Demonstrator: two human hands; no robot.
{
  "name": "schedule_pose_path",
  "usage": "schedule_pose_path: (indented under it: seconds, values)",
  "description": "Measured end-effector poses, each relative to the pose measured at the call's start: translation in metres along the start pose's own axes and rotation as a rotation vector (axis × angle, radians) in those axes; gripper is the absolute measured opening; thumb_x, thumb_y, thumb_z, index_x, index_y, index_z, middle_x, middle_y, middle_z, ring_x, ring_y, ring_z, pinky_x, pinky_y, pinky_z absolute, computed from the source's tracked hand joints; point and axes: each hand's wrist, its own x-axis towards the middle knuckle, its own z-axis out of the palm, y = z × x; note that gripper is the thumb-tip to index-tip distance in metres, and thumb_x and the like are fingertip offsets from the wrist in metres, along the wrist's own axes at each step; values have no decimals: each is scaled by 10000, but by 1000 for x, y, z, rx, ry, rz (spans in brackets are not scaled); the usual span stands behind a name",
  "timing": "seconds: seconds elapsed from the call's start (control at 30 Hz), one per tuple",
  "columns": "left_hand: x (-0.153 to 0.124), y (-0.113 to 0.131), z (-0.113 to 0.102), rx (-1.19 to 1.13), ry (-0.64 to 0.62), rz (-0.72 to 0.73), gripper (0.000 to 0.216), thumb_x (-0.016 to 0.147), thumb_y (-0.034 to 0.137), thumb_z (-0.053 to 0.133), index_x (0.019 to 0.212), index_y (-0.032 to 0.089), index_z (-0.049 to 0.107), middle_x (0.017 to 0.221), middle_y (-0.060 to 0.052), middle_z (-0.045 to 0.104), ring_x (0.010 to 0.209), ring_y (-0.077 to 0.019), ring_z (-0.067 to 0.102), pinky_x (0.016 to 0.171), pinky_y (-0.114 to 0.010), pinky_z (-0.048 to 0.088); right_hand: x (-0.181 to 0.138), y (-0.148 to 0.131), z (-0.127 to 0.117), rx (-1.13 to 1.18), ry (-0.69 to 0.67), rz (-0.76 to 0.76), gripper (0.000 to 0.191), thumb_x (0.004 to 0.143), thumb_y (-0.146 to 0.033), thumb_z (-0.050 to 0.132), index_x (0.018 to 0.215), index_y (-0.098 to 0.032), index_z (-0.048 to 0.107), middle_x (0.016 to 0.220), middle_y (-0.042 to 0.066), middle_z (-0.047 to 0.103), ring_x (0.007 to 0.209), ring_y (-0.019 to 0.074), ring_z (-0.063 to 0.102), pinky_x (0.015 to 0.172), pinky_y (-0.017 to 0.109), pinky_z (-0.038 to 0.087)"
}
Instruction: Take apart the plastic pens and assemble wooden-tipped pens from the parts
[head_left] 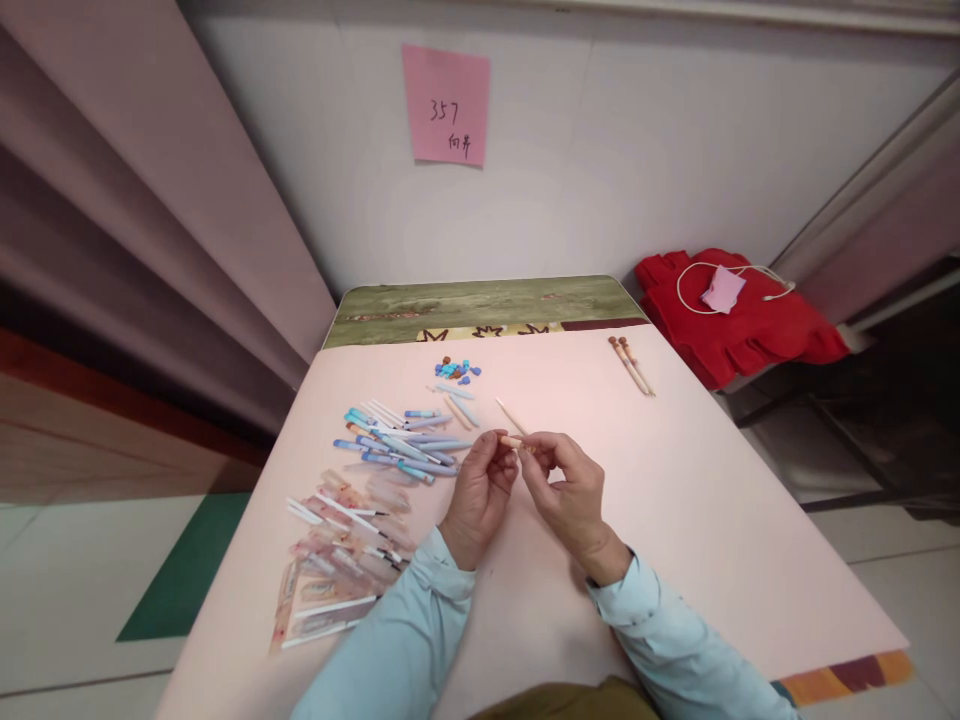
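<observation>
My left hand and my right hand meet over the middle of the table. Between their fingertips is a short tan pen part, pinched from both sides. A thin pale stick, like a pen refill, shows just behind the fingers; whether it touches them I cannot tell. Left of my hands lies a pile of blue and lilac pen barrels. Small blue and brown caps are heaped beyond it. Two finished-looking pens with brown tops lie at the far right.
Clear plastic sleeves with white and dark refills cover the table's near left. Pale paper spreads over the tabletop. A red cloth with a white cable rests beyond the right edge. A pink note hangs on the wall.
</observation>
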Motion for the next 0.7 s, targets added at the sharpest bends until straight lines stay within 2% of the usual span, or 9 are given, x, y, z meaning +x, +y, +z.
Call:
schedule_pose_path:
  seconds: [0.17, 0.3, 0.43, 0.57, 0.7]
  values:
    - [-3, -3, 1, 42, -26, 36, 123, 800, 223, 734, 869, 135, 683, 799, -8, 687, 646, -61, 603, 616, -166, 505, 1, 0, -1, 32, 39, 42, 72, 870, -222, 601, 932, -207, 635, 720, -6, 632, 539, 101, 540, 546, 235, 483]
    - [-3, -2, 3, 55, -39, 20, 118, 809, 247, 728, 825, 142, 675, 790, -12, 685, 674, -75, 617, 638, -179, 507, -1, 0, 0, 67, 9, 17, 122, 853, -194, 627, 972, -210, 644, 754, -2, 652, 576, 105, 571, 586, 242, 507]
    - [0, -1, 0, -3, -19, -52, 127, 805, 232, 727, 800, 137, 643, 763, 0, 669, 681, -73, 619, 635, -169, 496, -2, 0, 0, 67, -37, -26, 251, 846, -171, 647, 1092, -220, 641, 801, 1, 663, 598, 106, 584, 613, 248, 520]
    - [0, -3, -2, -26, 4, -143, 133, 798, 219, 730, 794, 137, 625, 704, 31, 628, 574, -42, 558, 580, -145, 467, -2, -1, 0, 59, -25, -82, 210, 867, -159, 636, 1062, -230, 670, 803, 8, 673, 635, 113, 605, 601, 240, 517]
    - [-3, -5, 1, 11, 33, -184, 131, 819, 247, 704, 783, 145, 630, 694, 27, 629, 566, -56, 557, 596, -166, 483, -2, -1, 0, 72, -58, -121, 233, 874, -143, 630, 1080, -236, 686, 841, 21, 686, 669, 117, 611, 590, 234, 512]
